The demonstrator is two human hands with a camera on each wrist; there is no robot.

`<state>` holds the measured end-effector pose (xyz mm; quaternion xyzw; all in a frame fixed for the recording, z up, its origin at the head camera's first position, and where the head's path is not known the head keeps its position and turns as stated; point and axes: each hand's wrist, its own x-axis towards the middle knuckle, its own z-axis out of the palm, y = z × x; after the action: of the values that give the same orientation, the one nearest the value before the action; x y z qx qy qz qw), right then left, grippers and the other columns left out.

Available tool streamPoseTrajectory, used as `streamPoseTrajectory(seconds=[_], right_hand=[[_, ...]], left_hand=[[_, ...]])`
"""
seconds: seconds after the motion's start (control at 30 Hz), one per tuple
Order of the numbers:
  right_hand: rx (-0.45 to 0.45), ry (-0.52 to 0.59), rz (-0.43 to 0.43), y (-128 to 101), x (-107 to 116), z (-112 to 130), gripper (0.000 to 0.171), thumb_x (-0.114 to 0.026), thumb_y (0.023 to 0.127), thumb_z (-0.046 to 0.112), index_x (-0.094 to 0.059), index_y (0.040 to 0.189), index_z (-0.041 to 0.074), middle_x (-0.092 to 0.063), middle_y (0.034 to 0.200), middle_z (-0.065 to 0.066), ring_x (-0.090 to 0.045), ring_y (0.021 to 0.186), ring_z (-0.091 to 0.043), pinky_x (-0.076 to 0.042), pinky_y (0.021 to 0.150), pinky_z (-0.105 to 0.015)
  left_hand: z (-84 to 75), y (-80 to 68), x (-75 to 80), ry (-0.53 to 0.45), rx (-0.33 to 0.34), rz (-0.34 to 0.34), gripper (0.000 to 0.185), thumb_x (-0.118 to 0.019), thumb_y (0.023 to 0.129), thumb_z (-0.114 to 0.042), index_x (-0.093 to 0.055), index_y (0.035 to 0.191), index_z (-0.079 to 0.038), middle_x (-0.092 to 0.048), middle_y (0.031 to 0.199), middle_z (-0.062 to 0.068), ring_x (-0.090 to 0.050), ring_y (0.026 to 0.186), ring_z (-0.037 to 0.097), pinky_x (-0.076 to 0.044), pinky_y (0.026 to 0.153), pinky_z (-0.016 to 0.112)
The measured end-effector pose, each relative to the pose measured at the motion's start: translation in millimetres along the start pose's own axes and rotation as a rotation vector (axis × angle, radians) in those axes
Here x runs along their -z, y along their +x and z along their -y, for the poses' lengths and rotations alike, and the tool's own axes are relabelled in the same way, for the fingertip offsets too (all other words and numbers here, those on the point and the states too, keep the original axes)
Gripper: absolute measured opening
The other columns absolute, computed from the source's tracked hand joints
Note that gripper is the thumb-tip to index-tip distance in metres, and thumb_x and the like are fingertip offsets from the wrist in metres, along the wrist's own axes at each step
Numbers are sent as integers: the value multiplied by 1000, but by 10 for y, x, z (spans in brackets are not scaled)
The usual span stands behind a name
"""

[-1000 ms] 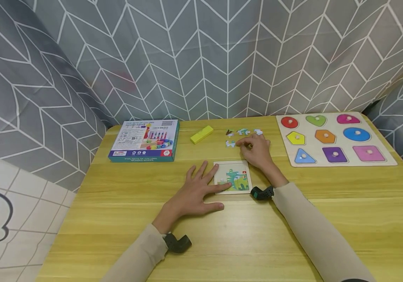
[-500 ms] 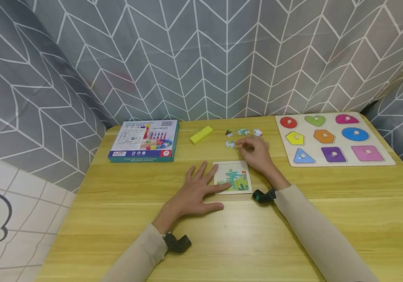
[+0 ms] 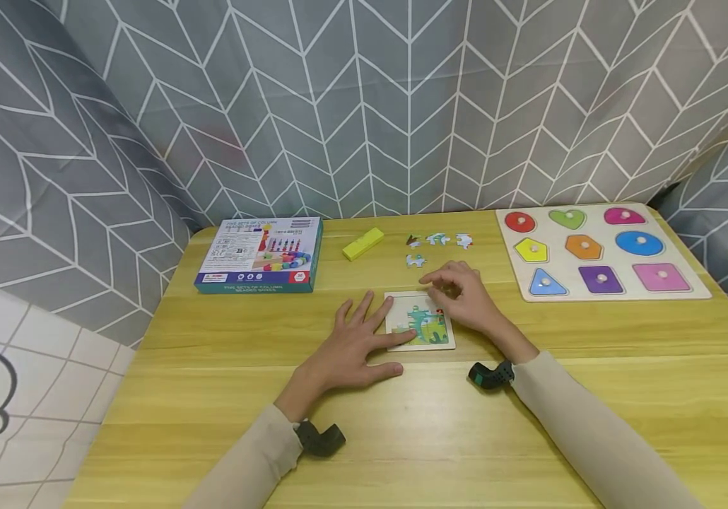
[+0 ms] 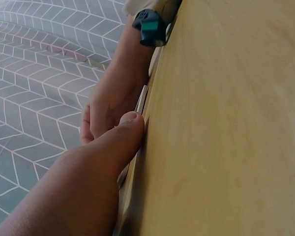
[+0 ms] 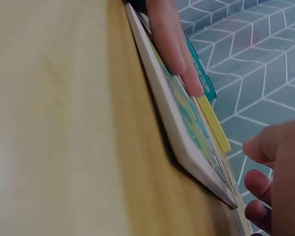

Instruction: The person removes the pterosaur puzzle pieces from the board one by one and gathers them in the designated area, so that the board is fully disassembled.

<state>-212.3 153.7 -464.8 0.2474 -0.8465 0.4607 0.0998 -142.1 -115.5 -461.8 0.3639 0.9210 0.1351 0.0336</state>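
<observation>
A square, white-bordered dinosaur jigsaw board [image 3: 430,329] lies mid-desk [image 3: 402,438]: probably light and stiff, best lifted by its rim [image 5: 176,125]. Left grip [image 3: 357,350] splayed, touching it; right grip [image 3: 466,298] loosely curled, contents indeterminable.

Puzzle tray [image 3: 404,312] before loose pieces [image 3: 415,261], box [image 3: 259,254] to left, shape board [image 3: 557,246] to right.

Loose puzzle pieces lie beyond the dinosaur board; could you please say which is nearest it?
The front piece: it lies alone, while the others form a row behind.
</observation>
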Motion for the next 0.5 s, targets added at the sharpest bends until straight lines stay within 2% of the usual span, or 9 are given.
streamPoseTrajectory(seconds=[0.23,0.5], right_hand=[[50,-39,108,-136,20,56,23,-72,88,12,-78,110,15,-63,88,3,-46,87,-16,-26,78,-36],[76,-108,168,-210,7,63,30,-75,86,15,-77,116,17,-64,91,5,-43,86,-12,-24,77,-35]], left_hand=[[-5,2,16,3,-3,0,58,-45,97,-69,-38,152,-53,-11,173,7,0,159,41,-6,122,67],[-10,-6,11,4,-9,-4,58,-45,97,-69,-38,152,-52,-12,173,7,0,159,41,-5,122,67]])
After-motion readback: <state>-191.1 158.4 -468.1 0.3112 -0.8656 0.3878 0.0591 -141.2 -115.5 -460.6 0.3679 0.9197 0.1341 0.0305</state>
